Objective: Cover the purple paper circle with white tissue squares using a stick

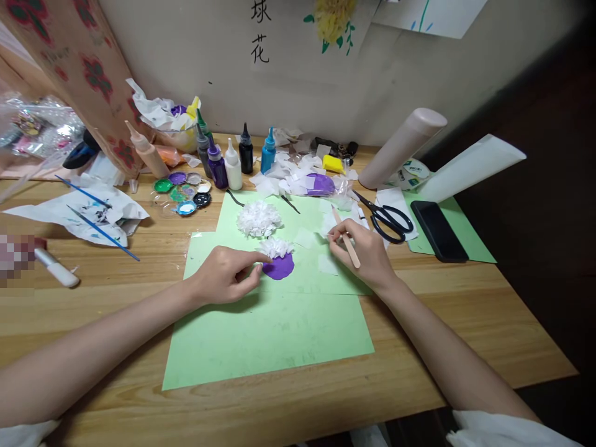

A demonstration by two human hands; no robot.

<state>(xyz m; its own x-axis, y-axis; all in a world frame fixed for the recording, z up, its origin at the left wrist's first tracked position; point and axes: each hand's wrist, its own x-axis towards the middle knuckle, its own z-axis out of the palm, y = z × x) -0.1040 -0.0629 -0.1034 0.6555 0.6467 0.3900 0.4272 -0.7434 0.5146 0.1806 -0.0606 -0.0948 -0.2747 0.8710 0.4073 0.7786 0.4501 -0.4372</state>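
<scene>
left hand sat half-curled, gripped nothing visible, index fingertip at upper-left edge of purple disc | disc lay on green paper between hands, nearer left, white ruffles along top | right hand pinched wooden stick, well apart from disc

This looks like an art-and-craft corner, whether in a home or a classroom is unclear. Along the pale wall, the wooden tabletop carries nozzle-tipped bottles, a paint palette, brushes, scissors, paper scraps and ruffled white blooms; a yellow flower picture hangs above.
</scene>
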